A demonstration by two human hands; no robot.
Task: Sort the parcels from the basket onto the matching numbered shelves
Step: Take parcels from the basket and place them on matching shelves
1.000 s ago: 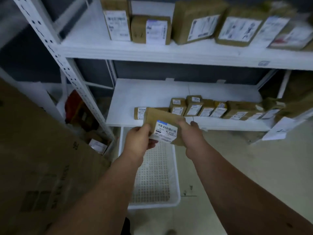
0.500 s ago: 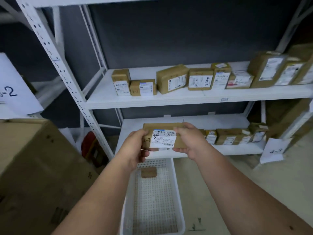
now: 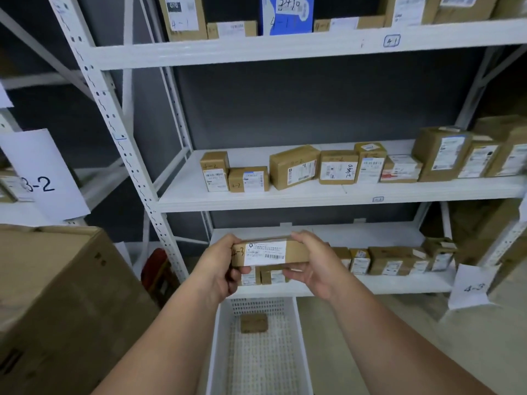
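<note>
Held up in front of the rack: a flat brown cardboard parcel, long side level, white shipping label with barcode across its facing side, "4-3" handwritten in dark ink on the bare card at its left end; gripped at that left end by the left hand, fingers over the top edge and thumb curled underneath; gripped at the right end by the right hand, fingers wrapped over the top and thumb below; both hands closed round the parcel, nothing else in them.

Directly behind the parcel, the lowest shelf, white, with a row of small brown boxes along its front and a paper sign reading "4-3" hanging at its right corner; above it the middle shelf with boxes marked "4-2"; higher up the top shelf, tagged "4-1", with more boxes and one blue package.

Below the hands, on the floor, a white perforated basket with one small brown parcel lying near its far end; at left a large cardboard carton; behind that, on the neighbouring rack, a sheet marked "3-2".
</note>
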